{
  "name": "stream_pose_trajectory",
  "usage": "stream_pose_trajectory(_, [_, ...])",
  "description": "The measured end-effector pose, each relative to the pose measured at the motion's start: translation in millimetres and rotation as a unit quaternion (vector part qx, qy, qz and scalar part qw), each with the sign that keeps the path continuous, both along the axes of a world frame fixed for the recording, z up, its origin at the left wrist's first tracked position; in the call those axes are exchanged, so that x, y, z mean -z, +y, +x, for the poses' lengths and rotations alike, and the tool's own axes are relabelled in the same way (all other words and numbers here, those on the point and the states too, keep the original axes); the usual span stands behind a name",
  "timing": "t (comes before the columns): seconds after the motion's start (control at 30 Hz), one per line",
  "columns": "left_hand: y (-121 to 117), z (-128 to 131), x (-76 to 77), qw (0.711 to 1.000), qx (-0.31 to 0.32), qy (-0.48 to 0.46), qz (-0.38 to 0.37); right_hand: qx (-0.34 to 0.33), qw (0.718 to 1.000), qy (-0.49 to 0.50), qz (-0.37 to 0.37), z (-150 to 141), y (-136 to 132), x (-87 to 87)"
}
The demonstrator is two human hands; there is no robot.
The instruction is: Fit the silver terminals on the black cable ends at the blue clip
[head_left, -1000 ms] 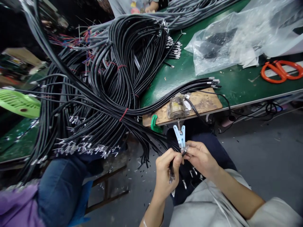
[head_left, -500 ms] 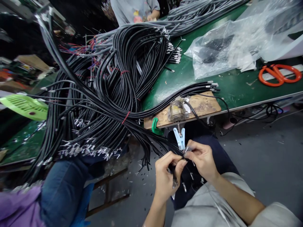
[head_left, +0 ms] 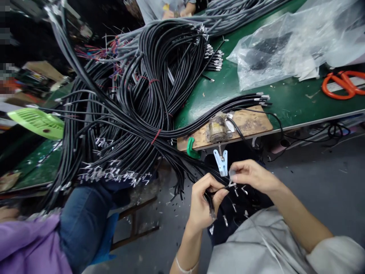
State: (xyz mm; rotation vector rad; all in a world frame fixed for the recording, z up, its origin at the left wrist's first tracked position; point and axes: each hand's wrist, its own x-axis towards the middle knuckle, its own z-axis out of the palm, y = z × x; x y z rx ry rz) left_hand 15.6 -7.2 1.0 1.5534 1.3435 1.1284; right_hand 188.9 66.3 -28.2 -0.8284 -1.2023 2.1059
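Observation:
My left hand (head_left: 205,199) pinches a black cable (head_left: 218,191) near its end, thumb against forefinger. Pale, thin strands show at that cable's tip, just past the thumb. Close on the right, my right hand (head_left: 253,176) is closed, its fingertips pinching a small translucent, greyish piece (head_left: 231,174) at the tip. Directly above the hands hangs a light blue clothespin (head_left: 221,163) on the shaft of a small tape-wrapped motor (head_left: 218,129). More cable ends with silvery tips dangle below my hands, over my lap.
The motor sits on a wooden board (head_left: 252,121) held by a green clamp (head_left: 192,148). Bundled black cables (head_left: 155,76) cover the table's left side. Orange scissors (head_left: 339,85) and a plastic bag (head_left: 273,49) lie right. A person in purple (head_left: 31,247) sits at left; another stands across.
My right hand has drawn up and right from the left hand, with the translucent piece at its fingertips. Pale strands now show at the cable's tip. The view has shifted slightly.

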Motion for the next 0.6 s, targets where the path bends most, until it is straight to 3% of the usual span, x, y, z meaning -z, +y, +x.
stream_pose_trajectory(0.13, [-4, -1, 1.1, 1.000, -0.011, -0.014, 0.015, 0.116, 0.984, -0.092, 0.100, -4, 21, -19.5])
stream_pose_trajectory(0.23, [-3, -4, 2.9, 0.997, -0.019, -0.063, 0.041, 0.116, 0.981, -0.089, 0.129, -20, 25, -30.1])
stream_pose_trajectory(0.33, [0, -3, 5.7, 0.991, -0.031, -0.117, 0.058, 0.111, 0.993, 0.010, 0.038, -36, 22, -29.2])
stream_pose_trajectory(0.43, [6, 0, 7.0, 0.990, -0.038, -0.125, 0.044, 0.133, 0.981, 0.127, -0.061, -46, 16, -22.4])
stream_pose_trajectory(0.6, [10, 5, 5.5, 0.995, -0.039, -0.087, 0.013, 0.114, 0.964, 0.214, -0.113, -48, 10, -16.2])
